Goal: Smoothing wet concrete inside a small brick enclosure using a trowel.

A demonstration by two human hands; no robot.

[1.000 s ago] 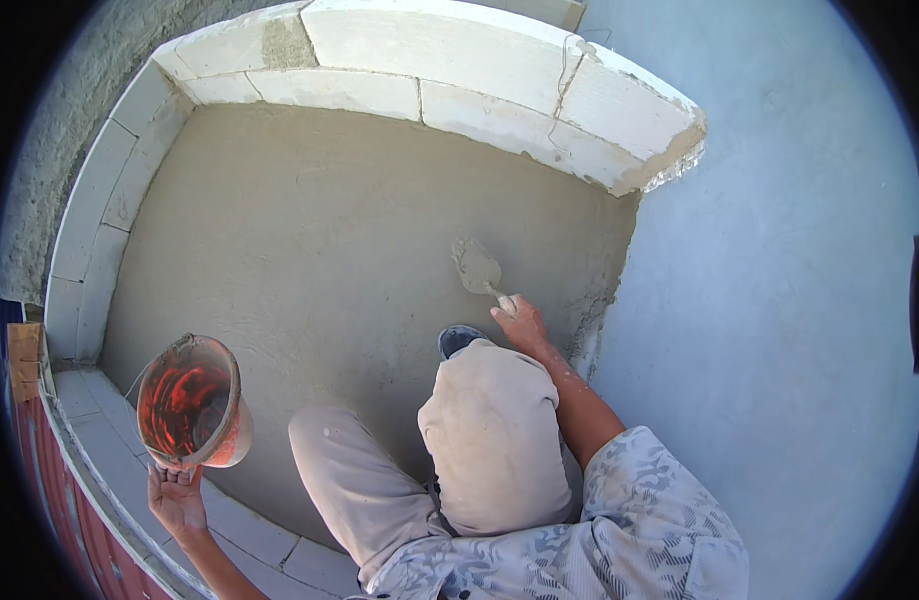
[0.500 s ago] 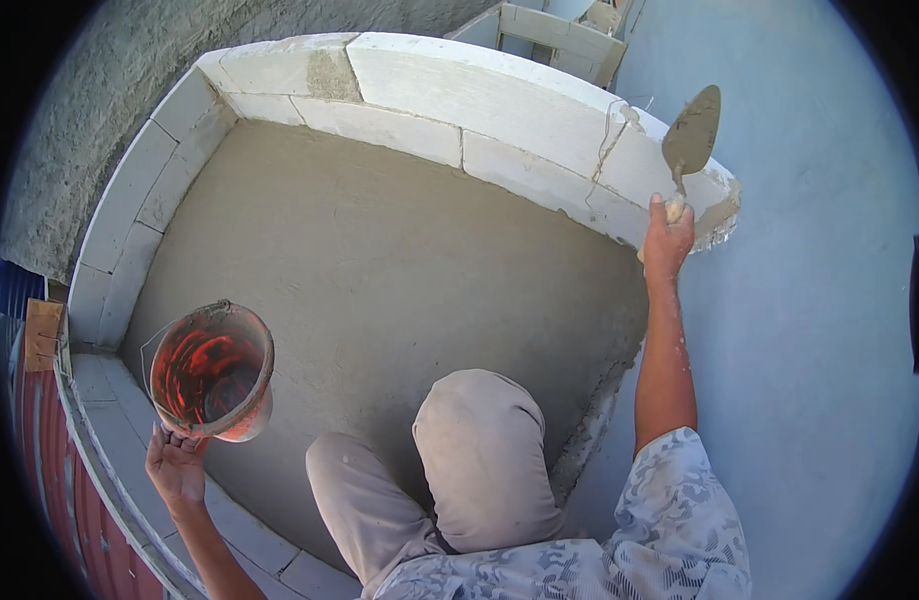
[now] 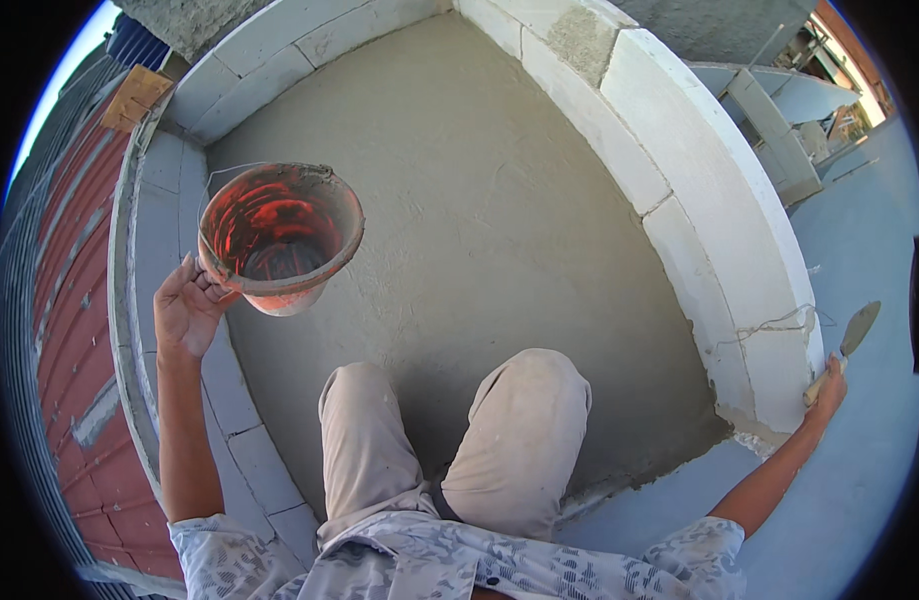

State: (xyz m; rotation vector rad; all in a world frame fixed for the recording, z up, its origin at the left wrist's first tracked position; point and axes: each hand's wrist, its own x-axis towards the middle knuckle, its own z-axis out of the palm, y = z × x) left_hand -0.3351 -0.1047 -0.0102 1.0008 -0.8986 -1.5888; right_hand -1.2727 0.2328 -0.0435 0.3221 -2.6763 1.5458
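At the left, my left hand is closed on the near edge of a mortar-crusted bucket. The bucket is held up over the cement floor, tilted so that its reddish-orange inside faces me. Grey smears coat its walls, and a thin wire handle hangs at its left side. Far to the right, my right hand grips the wooden handle of a pointed trowel. Its grey blade points up and away, past the outer side of the white block wall.
Smooth grey cement floor lies inside the low block walls. A bent wire sticks out near the right wall's end. Pale blue wall surface is at right. Beyond the left wall are red metal sheets and a wooden board.
My view has swung left. The bucket is raised and farther from me, still in my left hand. My right arm now reaches farther out to the right with the trowel.
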